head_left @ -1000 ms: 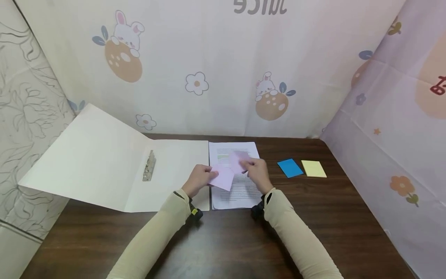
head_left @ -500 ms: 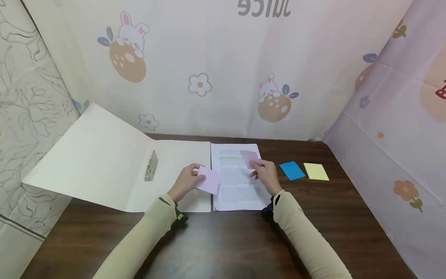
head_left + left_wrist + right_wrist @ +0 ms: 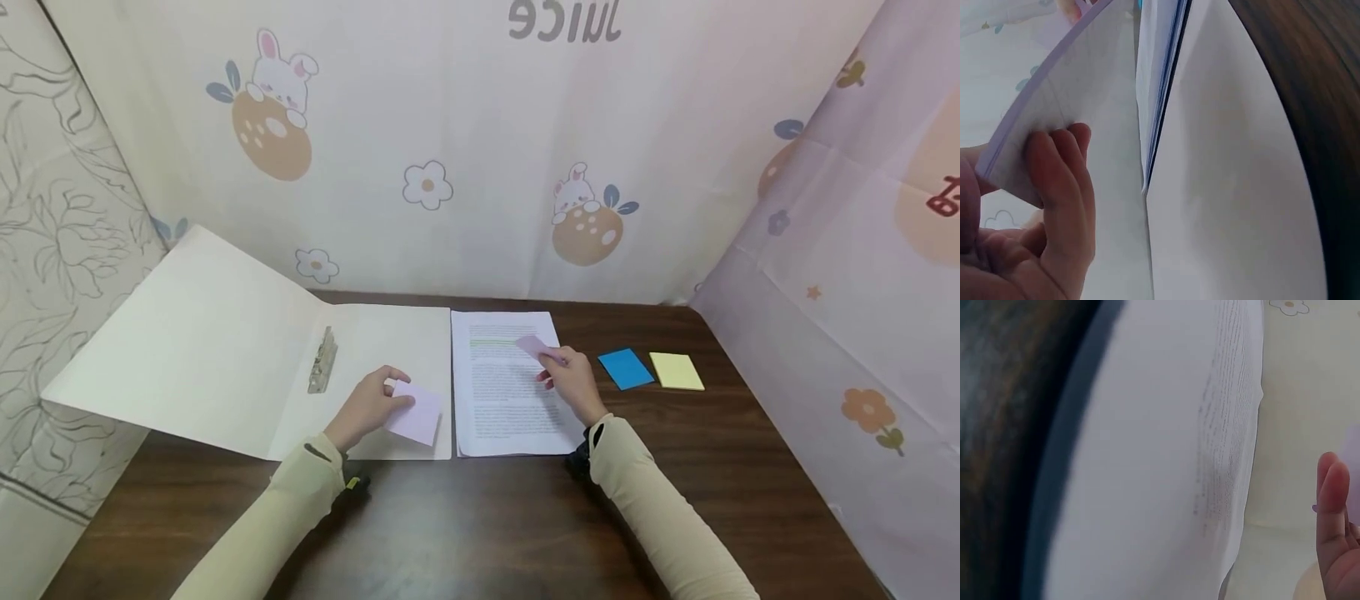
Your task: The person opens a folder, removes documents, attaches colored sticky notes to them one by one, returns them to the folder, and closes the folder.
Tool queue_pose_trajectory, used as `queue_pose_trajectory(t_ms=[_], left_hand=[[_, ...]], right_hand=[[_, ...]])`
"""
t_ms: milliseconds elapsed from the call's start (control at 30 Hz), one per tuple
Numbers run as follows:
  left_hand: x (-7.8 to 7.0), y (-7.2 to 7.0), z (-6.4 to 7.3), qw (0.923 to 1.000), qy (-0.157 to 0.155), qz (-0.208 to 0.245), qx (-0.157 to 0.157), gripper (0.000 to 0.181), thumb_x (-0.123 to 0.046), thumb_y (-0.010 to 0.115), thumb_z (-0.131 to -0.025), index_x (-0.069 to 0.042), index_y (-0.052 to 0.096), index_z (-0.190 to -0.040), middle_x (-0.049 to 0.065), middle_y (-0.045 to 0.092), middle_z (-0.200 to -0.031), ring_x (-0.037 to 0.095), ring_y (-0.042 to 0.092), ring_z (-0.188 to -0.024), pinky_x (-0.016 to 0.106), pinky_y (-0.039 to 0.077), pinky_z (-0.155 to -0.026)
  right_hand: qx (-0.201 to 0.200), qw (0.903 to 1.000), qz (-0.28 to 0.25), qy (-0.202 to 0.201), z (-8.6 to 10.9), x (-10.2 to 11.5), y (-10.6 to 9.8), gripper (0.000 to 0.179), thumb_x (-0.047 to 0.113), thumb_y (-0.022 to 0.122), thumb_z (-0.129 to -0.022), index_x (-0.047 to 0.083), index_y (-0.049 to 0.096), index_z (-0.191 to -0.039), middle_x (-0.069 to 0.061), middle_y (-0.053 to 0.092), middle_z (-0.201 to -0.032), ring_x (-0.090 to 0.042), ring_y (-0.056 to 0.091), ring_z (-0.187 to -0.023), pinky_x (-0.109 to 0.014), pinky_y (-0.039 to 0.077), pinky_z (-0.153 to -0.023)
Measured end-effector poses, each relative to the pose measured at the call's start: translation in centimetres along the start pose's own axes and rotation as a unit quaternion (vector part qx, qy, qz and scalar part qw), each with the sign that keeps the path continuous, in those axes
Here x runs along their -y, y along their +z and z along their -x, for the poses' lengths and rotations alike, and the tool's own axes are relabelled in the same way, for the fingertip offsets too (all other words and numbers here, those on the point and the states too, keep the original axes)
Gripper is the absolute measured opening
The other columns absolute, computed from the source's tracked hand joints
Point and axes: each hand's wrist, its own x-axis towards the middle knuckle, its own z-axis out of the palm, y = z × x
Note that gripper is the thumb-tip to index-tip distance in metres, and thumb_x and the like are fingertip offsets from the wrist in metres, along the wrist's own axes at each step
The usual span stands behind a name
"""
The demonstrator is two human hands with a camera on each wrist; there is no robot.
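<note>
My left hand (image 3: pixel 372 406) pinches a pad of purple sticky notes (image 3: pixel 417 412) between thumb and fingers, over the right cover of the white binder (image 3: pixel 360 325). In the left wrist view the pad (image 3: pixel 1054 87) shows its layered edge, fingertips against its underside. A single purple sticky note (image 3: pixel 534 345) is pinched in my right hand (image 3: pixel 573 379), above the printed pages (image 3: pixel 502 400), near a green highlighted line at their top. Only part of that note (image 3: pixel 1354 469) shows in the right wrist view, beside my fingers (image 3: pixel 1334 487).
The binder lies open, its left cover (image 3: pixel 187 342) raised at a slant, with a metal clip (image 3: pixel 323 361) near the fold. Right of the pages, a blue sticky pad (image 3: pixel 626 368) and a yellow sticky pad (image 3: pixel 677 371) lie on the dark wooden table (image 3: pixel 480 525). A patterned curtain stands behind.
The left hand has moved left and toward me with the pad, away from the single note. The right hand has shifted slightly right, and its note now tilts flatter over the pages.
</note>
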Motion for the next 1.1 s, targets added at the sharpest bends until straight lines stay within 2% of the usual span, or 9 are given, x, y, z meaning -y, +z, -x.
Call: queue_pose_trajectory(t_ms=[267,467,567,667,833,1033,1100], left_hand=[[1.2,-1.0,1.4,0.9998,-0.008,0.000,0.021,0.031,-0.010,0.069,-0.087,-0.003,0.056,-0.114,0.014,0.065,-0.084,0.017,0.058,-0.072,0.027,0.047,-0.059],[2.1,-1.8,2.5,0.9986,-0.025,-0.041,0.021,0.031,-0.012,0.070,-0.086,-0.004,0.056,-0.113,0.017,0.065,-0.096,0.021,0.058,-0.081,0.028,0.046,-0.063],[2.5,-2.2,3.0,0.9979,-0.028,-0.051,0.028,0.030,-0.010,0.070,-0.085,-0.003,0.056,-0.111,0.017,0.066,-0.095,0.020,0.060,-0.079,0.029,0.048,-0.062],[2.8,-2.5,3.5,0.9974,-0.028,-0.044,0.049,0.030,-0.008,0.070,-0.085,-0.001,0.055,-0.111,0.017,0.067,-0.092,0.019,0.062,-0.074,0.031,0.051,-0.060],[3.1,-3.1,4.3,0.9954,-0.019,-0.059,0.074,0.028,-0.009,0.069,-0.087,-0.003,0.054,-0.110,0.018,0.068,-0.097,0.021,0.063,-0.077,0.033,0.052,-0.063],[3.5,-3.9,5.1,0.9919,-0.006,-0.098,0.080,0.025,-0.011,0.070,-0.086,-0.005,0.056,-0.106,0.019,0.067,-0.103,0.025,0.062,-0.088,0.038,0.051,-0.070],[3.6,-4.1,5.4,0.9911,-0.012,-0.101,0.087,0.024,-0.010,0.070,-0.085,-0.006,0.057,-0.105,0.018,0.067,-0.102,0.025,0.062,-0.087,0.038,0.051,-0.070]], right_hand=[[0.011,0.9999,-0.001,0.008,0.3,-0.6,0.4,0.032,0.013,0.055,-0.099,-0.002,0.063,-0.126,-0.020,0.059,-0.116,-0.018,0.066,-0.077,-0.024,0.054,-0.066],[0.023,0.9997,-0.012,0.000,0.3,-0.7,0.4,0.032,0.012,0.054,-0.099,-0.004,0.062,-0.126,-0.023,0.059,-0.118,-0.020,0.069,-0.078,-0.026,0.056,-0.068],[0.028,0.9996,-0.010,-0.004,0.3,-0.6,0.5,0.031,0.010,0.053,-0.099,-0.005,0.062,-0.124,-0.026,0.060,-0.119,-0.018,0.068,-0.078,-0.030,0.058,-0.071],[0.028,0.9995,-0.009,-0.006,0.3,-0.4,0.5,0.030,0.010,0.054,-0.099,-0.006,0.063,-0.122,-0.027,0.060,-0.117,-0.018,0.067,-0.078,-0.032,0.058,-0.072],[0.028,0.9995,-0.007,-0.012,0.2,-0.2,0.4,0.029,0.010,0.053,-0.099,-0.006,0.064,-0.121,-0.026,0.061,-0.116,-0.020,0.067,-0.079,-0.027,0.057,-0.068],[0.028,0.9996,-0.001,0.001,0.1,-0.2,0.5,0.031,0.013,0.054,-0.099,-0.003,0.064,-0.124,-0.023,0.061,-0.116,-0.023,0.068,-0.082,-0.023,0.055,-0.068],[0.029,0.9996,0.002,0.003,0.2,-0.2,0.5,0.031,0.013,0.054,-0.099,-0.003,0.063,-0.124,-0.021,0.061,-0.116,-0.024,0.068,-0.083,-0.025,0.055,-0.069]])
